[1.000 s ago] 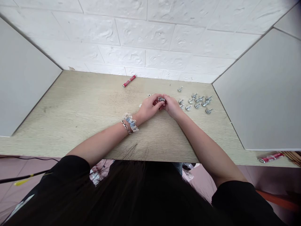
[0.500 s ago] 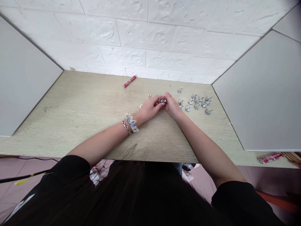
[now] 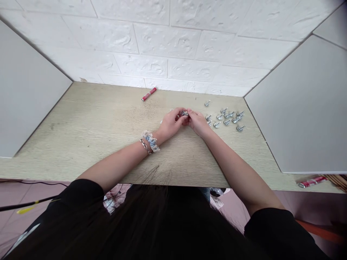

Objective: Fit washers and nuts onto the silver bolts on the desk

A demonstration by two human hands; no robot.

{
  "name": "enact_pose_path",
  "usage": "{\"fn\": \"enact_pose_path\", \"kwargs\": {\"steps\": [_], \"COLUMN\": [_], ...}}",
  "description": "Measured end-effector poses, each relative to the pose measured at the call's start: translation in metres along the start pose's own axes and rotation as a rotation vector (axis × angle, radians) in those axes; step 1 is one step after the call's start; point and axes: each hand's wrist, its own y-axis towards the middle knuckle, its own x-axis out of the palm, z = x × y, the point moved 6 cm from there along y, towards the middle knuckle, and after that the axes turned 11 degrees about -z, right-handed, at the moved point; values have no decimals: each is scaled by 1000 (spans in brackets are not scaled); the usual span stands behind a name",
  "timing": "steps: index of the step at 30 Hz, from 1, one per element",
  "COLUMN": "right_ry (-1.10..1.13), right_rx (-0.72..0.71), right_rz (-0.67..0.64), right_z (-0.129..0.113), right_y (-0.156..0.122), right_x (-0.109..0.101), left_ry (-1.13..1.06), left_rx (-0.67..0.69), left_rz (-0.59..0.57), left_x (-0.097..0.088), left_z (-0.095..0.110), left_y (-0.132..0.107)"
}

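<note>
My left hand (image 3: 170, 124), with a scrunchie and a chain bracelet at the wrist, is closed around a small shiny metal bolt (image 3: 184, 113). From the other side, the fingertips of my right hand (image 3: 200, 124) pinch the bolt's right end. Fingers cover much of it, so any nut or washer on it is hard to make out. Right of my hands lie several similar bolts (image 3: 227, 122) with washers on them, most with their shanks pointing up and right. A pale washer edge (image 3: 161, 122) and part of a nut (image 3: 172, 109) peek out beside my left hand.
A red tube (image 3: 149, 94) lies near the white brick wall (image 3: 184, 43) at the back. Grey panels (image 3: 298, 112) close off the wooden tabletop (image 3: 89, 126) on both sides. Outside the right panel are another red tube (image 3: 311, 181) and brown sticks (image 3: 336, 182).
My right thumb and fingers have closed in on the bolt's end; the thumb was raised before. Both hands and the bolt have shifted slightly left and away from me, covering more of the loose nut.
</note>
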Motion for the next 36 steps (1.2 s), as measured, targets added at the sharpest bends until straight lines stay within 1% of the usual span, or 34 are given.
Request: {"fn": "enact_pose_path", "kwargs": {"steps": [3,6,9,13,20,24,27,31,36], "right_ry": [9,63,103,59,15,-57,-77,2,43], "right_rx": [-20,-43,-60,-30,-9,-32,-32,1,-24], "right_rz": [-35,-63,-56,-27,14,42,31,-24,-14], "right_z": [-7,-14,-18,-13,-1,3,2,-4,-16], "right_y": [-5,-11,-13,-10,-2,0,0,-5,-11], "right_x": [4,7,9,8,4,-2,-2,6,10], "left_ry": [-3,-5,-9,-17,-31,-67,-78,-25,1], "left_rx": [-11,-14,-23,-25,14,23,13,16,-15], "left_rz": [13,7,1,-1,-16,-34,-43,-9,-11], "left_x": [-1,1,2,1,2,4,4,2,3], "left_z": [-1,-2,-2,-1,2,0,-1,0,-3], "left_y": [0,1,1,0,-1,0,0,-1,0]}}
